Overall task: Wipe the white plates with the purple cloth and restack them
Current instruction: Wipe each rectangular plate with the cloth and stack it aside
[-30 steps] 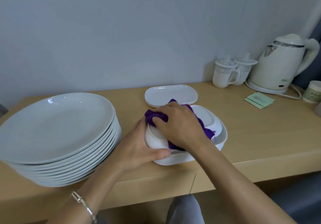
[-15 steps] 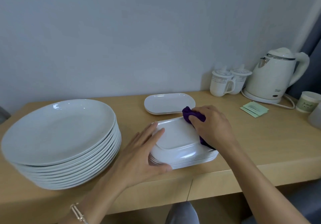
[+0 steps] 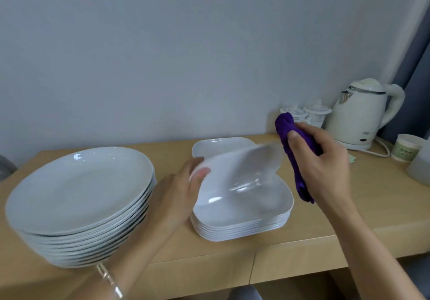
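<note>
My left hand [image 3: 179, 195] grips the left edge of a white rectangular plate [image 3: 242, 164], lifted and tilted above a stack of several like plates [image 3: 244, 220]; the lifted plate is motion-blurred. To its right, raised off the plates, my right hand [image 3: 325, 160] holds the bunched purple cloth [image 3: 290, 141], whose tail hangs down beside the stack. Behind the stack lies one more white rectangular plate [image 3: 216, 143] flat on the wooden table [image 3: 325, 218]. A tall stack of several large round white plates [image 3: 79, 190] stands at the left.
At the back right stand a white electric kettle [image 3: 363, 118] on its base with a cord, two lidded mugs [image 3: 307, 113], a paper cup [image 3: 406, 147] and a translucent container [image 3: 421, 167] at the frame edge. The wall runs close behind the table.
The top rectangular plate has come up off the stack in my left hand. My right hand has lifted the cloth off the plate, up and to the right.
</note>
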{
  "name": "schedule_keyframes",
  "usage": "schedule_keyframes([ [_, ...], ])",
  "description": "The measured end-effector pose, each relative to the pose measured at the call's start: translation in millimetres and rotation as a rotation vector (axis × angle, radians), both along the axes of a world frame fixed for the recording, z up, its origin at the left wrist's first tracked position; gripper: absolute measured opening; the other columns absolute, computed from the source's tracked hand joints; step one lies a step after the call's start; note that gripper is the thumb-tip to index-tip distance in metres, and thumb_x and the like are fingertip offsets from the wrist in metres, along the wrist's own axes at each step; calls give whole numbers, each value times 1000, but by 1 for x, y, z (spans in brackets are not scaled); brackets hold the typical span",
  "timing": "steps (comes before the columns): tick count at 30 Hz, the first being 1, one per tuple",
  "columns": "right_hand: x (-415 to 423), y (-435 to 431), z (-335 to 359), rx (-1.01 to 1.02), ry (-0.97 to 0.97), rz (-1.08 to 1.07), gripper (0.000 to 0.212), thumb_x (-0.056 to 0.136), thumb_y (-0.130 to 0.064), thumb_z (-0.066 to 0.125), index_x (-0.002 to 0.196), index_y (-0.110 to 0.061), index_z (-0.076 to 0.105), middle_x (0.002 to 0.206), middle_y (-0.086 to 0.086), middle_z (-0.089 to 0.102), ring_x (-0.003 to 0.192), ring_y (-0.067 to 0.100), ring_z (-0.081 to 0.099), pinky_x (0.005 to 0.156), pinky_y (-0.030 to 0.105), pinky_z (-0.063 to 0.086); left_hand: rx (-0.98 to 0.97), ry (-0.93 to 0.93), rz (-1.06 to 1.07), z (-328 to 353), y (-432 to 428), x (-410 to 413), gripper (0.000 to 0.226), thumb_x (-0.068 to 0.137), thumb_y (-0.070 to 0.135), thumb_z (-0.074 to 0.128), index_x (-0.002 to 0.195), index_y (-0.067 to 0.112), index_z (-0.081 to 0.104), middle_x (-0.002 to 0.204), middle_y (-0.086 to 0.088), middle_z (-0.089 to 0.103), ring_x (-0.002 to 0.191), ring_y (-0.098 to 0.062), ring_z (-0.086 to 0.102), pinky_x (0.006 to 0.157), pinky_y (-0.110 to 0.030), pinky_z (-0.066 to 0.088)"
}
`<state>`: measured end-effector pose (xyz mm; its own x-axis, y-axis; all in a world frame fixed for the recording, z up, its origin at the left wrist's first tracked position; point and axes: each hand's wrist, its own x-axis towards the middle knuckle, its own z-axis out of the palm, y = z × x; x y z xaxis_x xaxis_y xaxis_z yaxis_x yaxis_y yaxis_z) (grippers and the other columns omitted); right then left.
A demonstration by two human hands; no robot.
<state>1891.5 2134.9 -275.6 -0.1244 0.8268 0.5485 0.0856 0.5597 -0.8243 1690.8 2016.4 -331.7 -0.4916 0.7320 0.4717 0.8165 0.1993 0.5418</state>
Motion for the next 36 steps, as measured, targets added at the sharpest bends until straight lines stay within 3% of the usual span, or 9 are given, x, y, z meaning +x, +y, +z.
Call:
schedule_keyframes([
  [3,-7,-3,-6,11,-53,37,21,88,-28,62,87,-49,61,94,-18,66,83,-4,60,68,12,44,-7,-278,57,17,24,-3,26,100,31,49,124,22,47,100,-5,66,94,-32,62,78,-42,52],
  [7,-22,6,-24,-30,-175,144,16,88,-28,60,95,-40,68,94,-17,68,83,-4,61,71,14,46,61,-685,-27,23,49,-15,36,84,14,55,119,18,45,106,-2,64,88,-20,66,55,-36,57],
  [10,-32,14,-36,-71,-303,186,13,88,-30,60,91,-40,67,95,-18,66,87,-5,59,71,7,41,82,-878,-73,33,65,-20,37,90,0,46,123,15,49,111,-5,62,92,-22,65,52,-30,55],
  [14,-38,15,-55,-87,-457,230,14,88,-28,61,85,-41,66,88,-18,65,83,-5,55,69,6,41,125,-986,-30,37,93,-27,33,102,13,41,133,23,49,122,-2,57,105,-27,62,50,-31,54],
  [18,-45,17,-71,77,-714,217,22,87,-29,60,106,-34,70,102,-20,64,94,1,53,77,0,31,114,-964,50,25,125,-43,33,106,16,33,134,21,50,122,-4,53,102,-27,56,51,-34,53],
  [25,-47,19,-79,107,-744,181,25,89,-34,57,112,-38,65,113,-21,60,99,7,42,82,11,25,-2,-774,222,4,165,-78,32,101,19,48,126,1,51,127,-15,56,94,-28,56,30,-21,43],
  [28,-48,19,-81,103,-754,174,24,89,-35,56,112,-39,64,113,-23,59,96,4,36,82,12,24,-143,-650,241,-2,169,-81,27,95,5,48,119,-3,57,123,-18,60,84,-30,58,56,-33,58],
  [31,-48,18,-81,99,-750,174,24,90,-35,56,112,-40,64,112,-22,58,97,3,35,82,12,25,-269,-476,310,-12,171,-81,32,93,0,44,122,-6,54,127,-23,58,114,-40,56,87,-38,48],
  [36,-47,19,-81,102,-750,170,25,90,-36,56,113,-40,64,115,-19,59,96,4,35,82,12,25,-330,-427,308,-20,171,-83,37,93,1,42,128,-5,51,134,-23,54,127,-39,47,98,-38,43],
])
